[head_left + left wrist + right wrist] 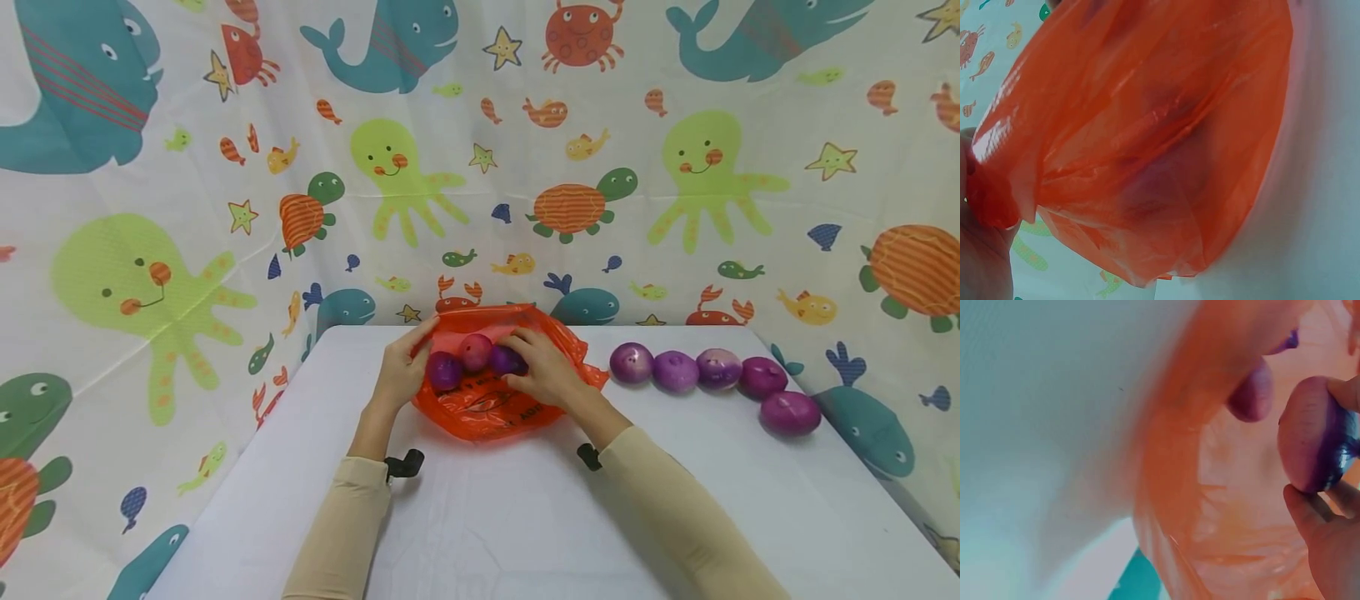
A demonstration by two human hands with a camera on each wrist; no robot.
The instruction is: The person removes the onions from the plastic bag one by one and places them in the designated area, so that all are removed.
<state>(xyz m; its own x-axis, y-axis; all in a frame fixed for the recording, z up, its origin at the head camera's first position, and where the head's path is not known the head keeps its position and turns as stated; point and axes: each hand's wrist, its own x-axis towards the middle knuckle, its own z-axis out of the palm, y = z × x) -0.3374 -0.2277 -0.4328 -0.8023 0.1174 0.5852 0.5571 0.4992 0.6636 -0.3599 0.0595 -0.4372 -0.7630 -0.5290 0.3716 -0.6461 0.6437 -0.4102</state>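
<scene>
Orange plastic bag (487, 408) at table (480, 517) centre. Left hand (401, 371) pinches bag rim; right hand (543, 367) grips purple onion (1313, 434) inside mouth. Risk: thin film slips, mouth collapses, bagged onions (475, 350) roll out. Five more onions (718, 368) wait, frame right.

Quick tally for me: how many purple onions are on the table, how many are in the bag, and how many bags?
Purple onions in a row on the table: 5, the row's middle one at
Purple onions in the orange bag: 3 visible, one at
Orange bags: 1
Total: 9 things
</scene>
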